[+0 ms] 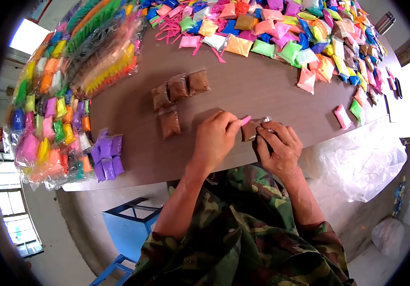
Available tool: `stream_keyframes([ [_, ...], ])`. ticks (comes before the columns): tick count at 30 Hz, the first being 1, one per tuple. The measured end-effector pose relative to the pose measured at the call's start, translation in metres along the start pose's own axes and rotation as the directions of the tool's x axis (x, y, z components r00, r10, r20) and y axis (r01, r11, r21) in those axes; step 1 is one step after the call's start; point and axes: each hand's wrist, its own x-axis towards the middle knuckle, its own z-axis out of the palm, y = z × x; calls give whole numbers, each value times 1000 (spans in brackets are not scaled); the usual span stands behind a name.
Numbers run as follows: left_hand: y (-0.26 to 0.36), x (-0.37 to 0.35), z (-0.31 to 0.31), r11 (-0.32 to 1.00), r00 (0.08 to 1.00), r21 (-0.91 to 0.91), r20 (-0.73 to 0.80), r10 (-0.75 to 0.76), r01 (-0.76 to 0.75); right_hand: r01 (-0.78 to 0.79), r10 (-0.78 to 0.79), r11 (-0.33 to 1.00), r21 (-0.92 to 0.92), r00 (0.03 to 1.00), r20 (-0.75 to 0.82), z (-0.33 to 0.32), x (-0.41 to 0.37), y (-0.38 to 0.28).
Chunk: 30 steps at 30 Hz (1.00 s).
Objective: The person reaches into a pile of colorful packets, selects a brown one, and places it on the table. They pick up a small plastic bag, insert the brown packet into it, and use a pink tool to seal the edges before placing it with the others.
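In front of me on the brown table, my left hand (218, 139) pinches a small pink plastic stick (246, 120), whose end points at a brown packet (249, 131). My right hand (282, 148) grips the right side of this clear-wrapped packet, thumb and fingers at its edge, hiding part of it. Further left lie several similar brown packets: three in a row, the middle one (177, 87) among them, and a single one (170, 124) just below.
Purple packets (107, 155) sit at the left edge beside long bags of coloured packets (52, 124). Loose coloured packets (281, 31) and pink sticks (170, 26) cover the far side. Clear plastic bags (357, 162) hang at the right edge; a blue stool (127, 233) stands below left.
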Motion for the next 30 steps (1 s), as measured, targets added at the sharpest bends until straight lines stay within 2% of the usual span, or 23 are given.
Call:
stream_keyframes([
  [2,-2,0,-5,1000,1000,19,-17,-13,13,-11,11,1000,1,1000,3,0,-2,0],
  [4,-2,2,-9,997,996,-39,-49,-76,74,-8,8,1000,-4,1000,-1,1,-2,1],
  [8,16,-9,0,991,999,-132,-29,-32,28,-19,19,1000,4,1000,6,1,-1,0],
  [10,13,-12,9,1000,1000,-6,1,-6,6,-14,14,1000,-5,1000,-7,2,-1,0],
  [14,-1,0,4,1000,999,3,-47,15,-15,-5,5,1000,4,1000,-4,0,-1,0],
  [17,-4,3,-4,999,997,30,-66,-30,32,-24,24,1000,9,1000,-7,2,-2,-1],
  [19,1,-3,-6,994,995,-52,-38,-93,91,-47,47,999,2,999,-1,2,-2,-1],
  [23,17,-22,7,991,997,-117,-32,-64,60,-68,69,997,-26,997,37,1,0,-4],
  [25,11,-26,12,999,999,-47,-50,-15,13,-86,87,996,-22,996,31,1,1,-5],
  [27,4,-22,9,998,998,-53,-56,-28,25,-81,82,996,-25,996,33,1,0,-3],
  [30,-5,-15,3,998,990,52,-142,-9,16,-83,84,996,-22,996,29,1,2,-5],
])
